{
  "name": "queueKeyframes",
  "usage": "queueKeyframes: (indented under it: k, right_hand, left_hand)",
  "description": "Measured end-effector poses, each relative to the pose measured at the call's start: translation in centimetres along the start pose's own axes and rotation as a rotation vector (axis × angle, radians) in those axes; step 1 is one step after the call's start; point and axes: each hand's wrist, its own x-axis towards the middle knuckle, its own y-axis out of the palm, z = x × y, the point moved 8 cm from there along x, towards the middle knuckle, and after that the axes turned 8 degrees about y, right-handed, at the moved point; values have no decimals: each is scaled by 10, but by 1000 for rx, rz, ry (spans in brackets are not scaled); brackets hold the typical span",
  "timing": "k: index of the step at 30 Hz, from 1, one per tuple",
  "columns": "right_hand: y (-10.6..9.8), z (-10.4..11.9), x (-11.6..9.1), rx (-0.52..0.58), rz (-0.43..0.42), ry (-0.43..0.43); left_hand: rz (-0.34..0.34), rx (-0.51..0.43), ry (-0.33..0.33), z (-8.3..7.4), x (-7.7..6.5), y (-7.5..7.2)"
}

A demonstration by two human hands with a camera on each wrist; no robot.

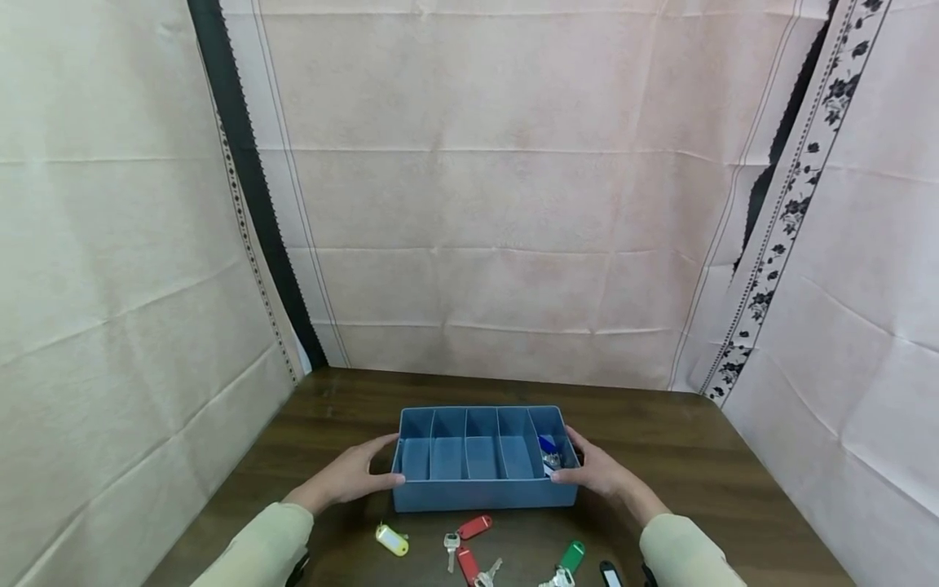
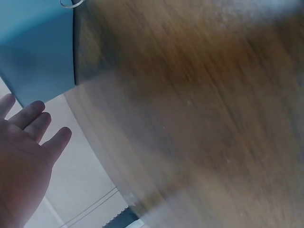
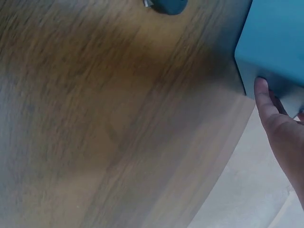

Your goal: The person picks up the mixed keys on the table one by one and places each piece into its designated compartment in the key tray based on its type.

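Observation:
A blue box with a row of compartments [image 1: 484, 496] stands between both hands on the brown table. Its rightmost compartment holds a blue key tag [image 1: 547, 445] and a key; the other compartments show bare floors. At the box's left end is my left hand [image 1: 350, 477], thumb by the front corner and fingers spread. The left wrist view shows those fingers nearly straight beside the box wall. My right hand [image 1: 597, 471] grips the right end, thumb over the front rim. In the right wrist view, a fingertip [image 3: 261, 84] presses against the side wall.
In front of the box lie a yellow key tag [image 1: 392, 540], two red key tags with keys, one red tag [image 1: 475, 527] nearer the box, a green key tag [image 1: 572, 556] and a black key tag [image 1: 610, 574]. Pale cloth [image 1: 477, 204] hangs behind and beside the table [image 1: 704, 473].

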Motion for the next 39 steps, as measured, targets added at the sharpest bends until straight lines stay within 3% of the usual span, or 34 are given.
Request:
queueKeyframes:
  k: [14,21,29,39]
  right_hand:
    - [-1,1,-2,5,21,36]
    - [0,-2,0,8,30,47]
    - [1,-3,-1,16,26,55]
    - [2,-3,-4,29,23,64]
  left_hand:
    - [0,-34,21,3,-9,1]
    - [7,-52,35,9,-22,-3]
    - [56,-129,125,12,-37,-2]
    - [145,-199,220,5,-45,11]
